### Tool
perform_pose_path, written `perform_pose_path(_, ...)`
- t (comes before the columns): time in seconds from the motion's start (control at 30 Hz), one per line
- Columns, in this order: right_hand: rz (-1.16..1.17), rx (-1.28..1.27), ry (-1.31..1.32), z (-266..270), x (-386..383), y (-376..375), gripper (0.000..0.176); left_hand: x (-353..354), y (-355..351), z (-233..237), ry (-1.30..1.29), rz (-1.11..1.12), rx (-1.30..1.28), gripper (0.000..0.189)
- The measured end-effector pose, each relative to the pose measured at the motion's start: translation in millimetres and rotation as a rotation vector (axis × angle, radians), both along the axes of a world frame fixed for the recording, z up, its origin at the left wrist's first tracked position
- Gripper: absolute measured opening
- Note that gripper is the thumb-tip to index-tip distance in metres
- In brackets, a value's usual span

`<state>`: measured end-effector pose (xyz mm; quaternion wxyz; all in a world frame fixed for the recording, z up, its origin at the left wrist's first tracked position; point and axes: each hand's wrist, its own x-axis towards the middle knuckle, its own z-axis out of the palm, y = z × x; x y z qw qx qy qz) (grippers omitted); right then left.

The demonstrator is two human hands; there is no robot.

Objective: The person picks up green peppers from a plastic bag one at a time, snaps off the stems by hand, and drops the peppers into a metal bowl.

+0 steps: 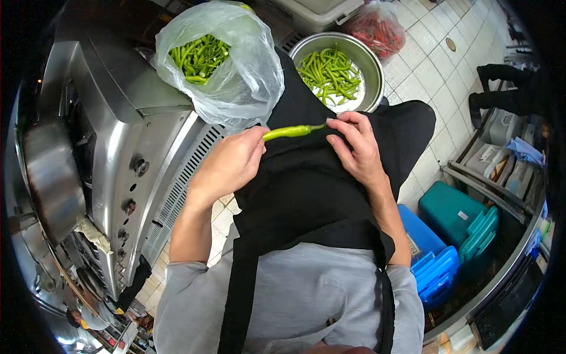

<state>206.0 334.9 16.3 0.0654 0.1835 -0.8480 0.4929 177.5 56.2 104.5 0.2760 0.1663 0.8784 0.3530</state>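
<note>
A single green chili pepper is held level above the black apron. My left hand is closed round its thick end. At the stem end, my right hand has its thumb and fingertips close to the stem, the fingers curved and a little apart; whether they touch the stem is hard to tell. Beyond my left hand, a clear plastic bag stands open with many green chilies inside. Beyond my right hand, a round metal bowl contains more green chilies.
A steel stove with knobs runs along the left. A bag of red chilies lies behind the bowl. At the right are a teal bin, a blue bin and a metal rack. Another person's dark-clothed legs show at upper right.
</note>
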Motion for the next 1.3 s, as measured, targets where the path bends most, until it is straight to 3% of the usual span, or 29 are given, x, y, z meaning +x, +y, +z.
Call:
perform_pose_path(0.2,-0.009,0.094,0.076,8.2,-4.6,-3.1,0.029,5.8,20.4,5.9,0.187,0.029,-0.041,0.027)
perform_pose_path(0.27,0.101,-0.013,-0.148,3.1,-3.0,-3.3,0.023,1.0,26.0,6.4,0.297,-0.017,-0.019,0.028)
perform_pose_path(0.37,0.075,-0.071,-0.198,-5.7,-0.3,-2.1,0.021,-7.4,32.9,4.2,0.452,-0.103,-0.044,0.027)
perform_pose_path(0.57,0.018,-0.124,-0.176,-5.2,3.3,2.7,0.018,-12.2,58.3,-19.9,0.475,-0.124,-0.013,0.029)
perform_pose_path(0.67,0.053,-0.15,-0.214,-5.5,8.3,4.9,0.017,-23.2,60.1,-26.9,0.589,-0.255,0.029,0.025)
perform_pose_path(0.87,0.201,-0.126,-0.265,-2.2,7.6,14.2,0.016,-34.6,58.7,-37.2,0.309,-0.347,0.07,0.019)
perform_pose_path(0.93,0.174,-0.385,-0.365,-1.5,12.1,15.8,0.018,-32.8,60.7,-52.4,0.053,-0.252,0.355,0.019)
perform_pose_path(0.97,0.172,-0.381,-0.364,-2.0,15.0,17.8,0.018,-29.1,63.7,-58.4,0.054,-0.254,0.36,0.019)
perform_pose_path(1.03,0.162,-0.723,-0.563,-4.7,21.1,20.5,0.024,-17.2,71.3,-69.1,-0.293,-0.071,0.646,0.025)
perform_pose_path(1.07,0.162,-0.72,-0.563,-5.2,22.6,19.2,0.024,-11.7,77.0,-74.4,-0.455,-0.019,0.747,0.027)
perform_pose_path(1.13,0.145,-0.906,-0.566,-5.6,24.4,15.3,0.026,-10.1,81.9,-78.8,-0.486,0.027,0.769,0.029)
perform_pose_path(1.3,-0.03,-0.905,-0.602,-16.3,25.0,15.4,0.028,-32.3,112.5,-82.4,-0.478,0.33,0.963,0.045)
